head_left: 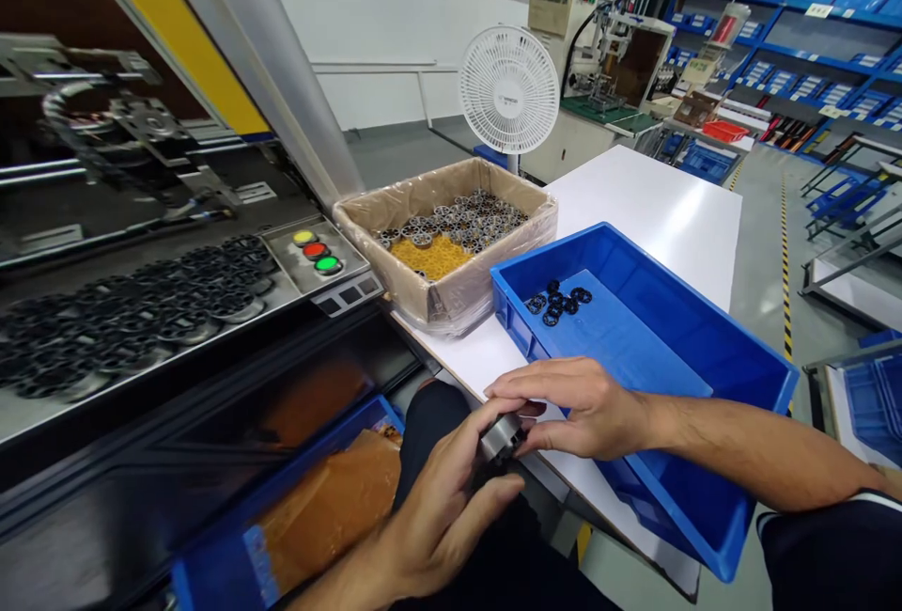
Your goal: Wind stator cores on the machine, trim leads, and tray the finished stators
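Note:
My left hand [443,508] and my right hand [574,404] meet at the near edge of the white table [655,207], both closed around a small round metal part [502,437] with a dark ring on it. Just beyond my right hand stands a blue plastic bin [705,348] holding several black ring parts [558,301] in its far left corner. Behind it a cardboard box [451,296], lined with clear plastic, holds several grey metal parts [465,221] and a yellow patch.
At my left a machine's shelf [141,329] carries several dark round parts, beside a panel with yellow, red and green buttons [317,251]. Below is a blue crate [282,536] with brown material. A white fan [508,89] stands beyond the box; blue storage shelves fill the far right.

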Demonstrator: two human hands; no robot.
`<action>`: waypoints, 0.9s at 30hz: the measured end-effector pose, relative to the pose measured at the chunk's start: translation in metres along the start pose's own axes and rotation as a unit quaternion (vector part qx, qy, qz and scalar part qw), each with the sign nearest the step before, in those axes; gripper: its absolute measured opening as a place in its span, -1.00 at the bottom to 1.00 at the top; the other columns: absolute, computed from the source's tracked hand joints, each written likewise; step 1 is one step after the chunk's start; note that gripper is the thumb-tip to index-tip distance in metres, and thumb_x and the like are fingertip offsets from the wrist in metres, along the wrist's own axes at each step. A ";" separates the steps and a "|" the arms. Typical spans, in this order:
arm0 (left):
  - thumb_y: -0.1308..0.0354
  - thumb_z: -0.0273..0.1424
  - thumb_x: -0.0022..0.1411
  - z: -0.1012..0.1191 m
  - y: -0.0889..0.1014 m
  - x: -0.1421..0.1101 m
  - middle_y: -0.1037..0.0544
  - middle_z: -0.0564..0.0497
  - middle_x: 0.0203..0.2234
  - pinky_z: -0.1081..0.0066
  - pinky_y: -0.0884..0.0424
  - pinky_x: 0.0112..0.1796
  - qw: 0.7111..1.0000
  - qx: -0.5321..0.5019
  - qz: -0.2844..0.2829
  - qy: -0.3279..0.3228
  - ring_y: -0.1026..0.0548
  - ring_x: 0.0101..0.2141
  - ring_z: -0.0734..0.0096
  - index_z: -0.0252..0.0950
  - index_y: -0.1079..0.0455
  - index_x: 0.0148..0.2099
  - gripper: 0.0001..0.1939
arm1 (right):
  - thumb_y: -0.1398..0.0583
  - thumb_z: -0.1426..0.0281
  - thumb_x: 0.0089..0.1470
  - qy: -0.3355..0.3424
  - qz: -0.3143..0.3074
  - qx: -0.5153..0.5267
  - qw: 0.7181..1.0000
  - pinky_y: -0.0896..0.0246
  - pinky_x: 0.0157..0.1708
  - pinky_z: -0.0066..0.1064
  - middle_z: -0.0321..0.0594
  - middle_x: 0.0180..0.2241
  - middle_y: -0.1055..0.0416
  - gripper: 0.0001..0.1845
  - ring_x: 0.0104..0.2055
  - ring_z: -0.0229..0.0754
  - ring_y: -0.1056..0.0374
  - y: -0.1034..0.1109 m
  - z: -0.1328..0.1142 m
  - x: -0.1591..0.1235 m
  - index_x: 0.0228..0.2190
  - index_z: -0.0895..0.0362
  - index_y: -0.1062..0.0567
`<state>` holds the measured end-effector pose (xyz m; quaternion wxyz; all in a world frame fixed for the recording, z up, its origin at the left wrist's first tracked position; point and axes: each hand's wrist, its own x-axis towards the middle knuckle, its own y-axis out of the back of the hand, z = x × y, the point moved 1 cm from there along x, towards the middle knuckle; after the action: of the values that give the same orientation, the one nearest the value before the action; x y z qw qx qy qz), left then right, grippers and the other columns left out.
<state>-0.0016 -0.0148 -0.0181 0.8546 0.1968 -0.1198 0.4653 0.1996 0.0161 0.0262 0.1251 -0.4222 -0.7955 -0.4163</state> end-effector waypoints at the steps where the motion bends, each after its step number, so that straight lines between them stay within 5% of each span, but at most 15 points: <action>1: -0.09 -0.40 0.38 0.000 0.000 0.000 -0.50 0.00 0.14 0.48 -0.38 0.09 1.000 -0.007 0.009 -0.005 -0.51 0.08 0.33 0.02 -0.14 0.34 -0.46 | -0.25 0.35 0.23 0.007 0.007 0.008 1.000 -0.46 -0.17 -0.48 0.00 -0.12 -0.55 -0.62 -0.21 -0.25 -0.49 -0.001 -0.001 0.000 0.01 0.30 -0.46; 6: -0.04 -0.26 0.41 -0.003 -0.010 -0.007 -0.51 -0.05 0.11 0.41 -0.44 0.05 0.996 -0.077 0.043 -0.002 -0.51 0.06 0.27 -0.03 -0.22 0.29 -0.57 | -0.30 0.35 0.17 -0.004 0.015 0.022 1.000 -0.40 -0.02 -0.40 0.03 -0.15 -0.56 -0.57 -0.06 -0.16 -0.49 -0.006 -0.001 0.000 0.01 0.34 -0.46; 9: -0.07 -0.19 0.38 -0.009 -0.019 -0.014 -0.48 -0.08 0.14 0.32 -0.41 0.12 0.991 -0.110 0.075 0.007 -0.48 0.10 0.24 -0.07 -0.23 0.28 -0.55 | -0.29 0.41 0.17 -0.026 0.008 0.031 0.999 -0.40 -0.14 -0.49 -0.13 -0.28 -0.57 -0.67 -0.21 -0.24 -0.51 -0.010 0.003 -0.004 -0.04 0.29 -0.50; 16: -0.04 -0.28 0.40 -0.014 -0.027 -0.018 -0.55 -0.01 0.03 0.46 -0.43 0.06 0.984 -0.111 0.139 0.020 -0.53 0.02 0.35 -0.09 -0.37 0.17 -0.67 | -0.27 0.32 0.19 -0.036 0.014 0.010 0.999 -0.36 -0.26 -0.51 -0.23 -0.44 -0.49 -0.69 -0.37 -0.27 -0.45 -0.017 0.007 -0.011 -0.10 0.29 -0.51; 24: 0.02 -0.20 0.42 0.001 -0.025 -0.005 -0.60 0.00 -0.11 0.36 -0.47 -0.05 0.981 -0.155 0.079 0.081 -0.56 -0.10 0.30 -0.01 -0.34 0.17 -0.67 | -0.19 0.15 0.26 -0.012 0.023 -0.035 0.999 -0.42 -0.23 -0.46 -0.15 -0.37 -0.57 -0.57 -0.33 -0.22 -0.50 -0.009 -0.003 -0.008 -0.06 0.27 -0.49; 27: 0.01 -0.16 0.41 0.006 -0.008 0.000 -0.57 -0.06 -0.10 0.32 -0.43 -0.01 0.987 -0.102 0.072 0.097 -0.53 -0.07 0.25 -0.12 -0.42 0.12 -0.65 | -0.17 0.23 0.29 -0.026 0.026 -0.117 0.992 -0.44 -0.12 -0.41 -0.11 -0.23 -0.61 -0.62 -0.19 -0.17 -0.54 -0.005 -0.007 -0.015 0.02 0.20 -0.46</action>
<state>0.0051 -0.0219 -0.0143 0.8418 0.0537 -0.0971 0.5283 0.2040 0.0006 0.0193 0.0642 -0.4651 -0.7330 -0.4922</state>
